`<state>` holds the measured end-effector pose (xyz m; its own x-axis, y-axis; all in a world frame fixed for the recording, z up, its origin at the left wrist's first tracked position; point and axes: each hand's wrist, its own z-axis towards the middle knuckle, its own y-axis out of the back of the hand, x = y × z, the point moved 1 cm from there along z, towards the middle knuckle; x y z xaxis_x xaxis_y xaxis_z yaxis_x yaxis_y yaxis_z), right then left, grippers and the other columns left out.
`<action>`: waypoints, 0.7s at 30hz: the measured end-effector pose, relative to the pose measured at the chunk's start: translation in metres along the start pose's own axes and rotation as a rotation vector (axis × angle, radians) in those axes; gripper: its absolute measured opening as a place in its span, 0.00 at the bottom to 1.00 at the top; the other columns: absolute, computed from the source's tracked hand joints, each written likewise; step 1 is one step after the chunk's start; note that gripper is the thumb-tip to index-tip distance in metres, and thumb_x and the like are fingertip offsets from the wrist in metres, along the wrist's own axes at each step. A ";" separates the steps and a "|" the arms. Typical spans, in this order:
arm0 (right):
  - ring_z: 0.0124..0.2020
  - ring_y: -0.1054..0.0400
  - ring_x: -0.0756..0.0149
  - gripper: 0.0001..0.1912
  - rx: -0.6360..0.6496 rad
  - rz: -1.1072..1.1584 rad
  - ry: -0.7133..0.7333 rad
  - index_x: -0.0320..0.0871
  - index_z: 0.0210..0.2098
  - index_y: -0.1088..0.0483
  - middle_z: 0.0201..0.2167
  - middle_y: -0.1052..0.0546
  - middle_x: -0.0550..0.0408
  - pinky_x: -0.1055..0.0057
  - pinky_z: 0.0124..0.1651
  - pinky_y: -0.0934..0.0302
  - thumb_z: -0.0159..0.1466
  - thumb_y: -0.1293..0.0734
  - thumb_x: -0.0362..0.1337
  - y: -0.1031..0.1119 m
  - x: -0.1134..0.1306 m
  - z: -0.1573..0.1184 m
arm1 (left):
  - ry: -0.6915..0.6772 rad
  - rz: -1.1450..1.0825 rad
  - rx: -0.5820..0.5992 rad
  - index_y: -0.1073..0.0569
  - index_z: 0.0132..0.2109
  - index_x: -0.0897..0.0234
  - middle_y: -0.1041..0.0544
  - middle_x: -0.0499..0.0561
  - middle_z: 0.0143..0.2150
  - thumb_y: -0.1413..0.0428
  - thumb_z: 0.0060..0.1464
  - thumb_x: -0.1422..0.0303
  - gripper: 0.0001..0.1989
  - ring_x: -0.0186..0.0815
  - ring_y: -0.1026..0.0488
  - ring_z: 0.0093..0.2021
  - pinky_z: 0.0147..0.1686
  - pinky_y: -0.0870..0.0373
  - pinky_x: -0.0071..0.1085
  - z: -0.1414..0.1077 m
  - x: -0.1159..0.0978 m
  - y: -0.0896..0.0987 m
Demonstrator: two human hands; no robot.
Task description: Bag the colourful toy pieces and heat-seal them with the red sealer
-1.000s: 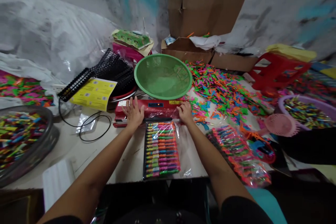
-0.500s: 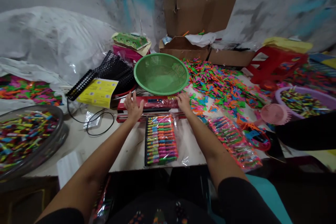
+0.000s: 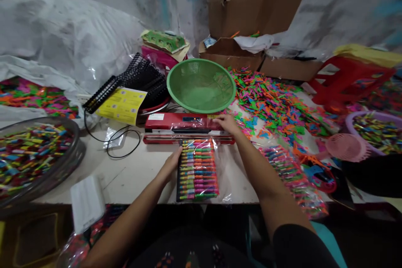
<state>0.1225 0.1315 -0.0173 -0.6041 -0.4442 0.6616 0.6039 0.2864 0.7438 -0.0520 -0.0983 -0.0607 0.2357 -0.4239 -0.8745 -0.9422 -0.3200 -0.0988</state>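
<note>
A clear plastic packet of colourful pens [image 3: 197, 169] lies flat on the white table [image 3: 138, 176], its top edge inside the jaw of a red heat sealer [image 3: 182, 122]. My left hand [image 3: 172, 163] rests against the packet's left edge, fingers around it. On the right end of the sealer's lid lies my right hand [image 3: 226, 123], fingers spread flat. The sealer's lid is lifted, showing the pale sealing bar below.
A green bowl-shaped sieve [image 3: 201, 86] sits behind the sealer. Black trays with a yellow label [image 3: 124, 104] lie to the left beside a black cable [image 3: 119, 144]. Sealed packets [image 3: 292, 171], loose coloured pieces [image 3: 270, 104], a pink scoop [image 3: 345, 147] and bowls of pens [image 3: 28, 155] surround them.
My left hand left the sealer lid and came down to the packet's left edge. The lid, pressed down a second ago, now stands raised. My right hand stays on the sealer.
</note>
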 end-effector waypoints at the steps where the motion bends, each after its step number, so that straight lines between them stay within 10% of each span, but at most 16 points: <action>1: 0.28 0.33 0.68 0.11 -0.050 -0.007 0.003 0.41 0.28 0.25 0.26 0.24 0.56 0.74 0.33 0.43 0.57 0.35 0.41 -0.001 0.002 0.000 | 0.025 0.002 0.007 0.28 0.49 0.63 0.26 0.56 0.50 0.51 0.47 0.43 0.32 0.45 0.29 0.50 0.50 0.35 0.39 0.004 -0.004 0.002; 21: 0.30 0.35 0.66 0.13 -0.585 0.069 -0.197 0.40 0.29 0.29 0.27 0.25 0.53 0.71 0.36 0.43 0.57 0.39 0.43 -0.017 -0.009 -0.006 | -0.026 0.005 0.078 0.31 0.51 0.67 0.26 0.57 0.50 0.41 0.41 0.49 0.34 0.47 0.32 0.53 0.53 0.37 0.40 0.013 0.003 0.004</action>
<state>0.1209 0.1257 -0.0364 -0.6041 -0.2607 0.7531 0.7965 -0.2288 0.5597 -0.0586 -0.0896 -0.0699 0.2252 -0.4029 -0.8871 -0.9595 -0.2500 -0.1301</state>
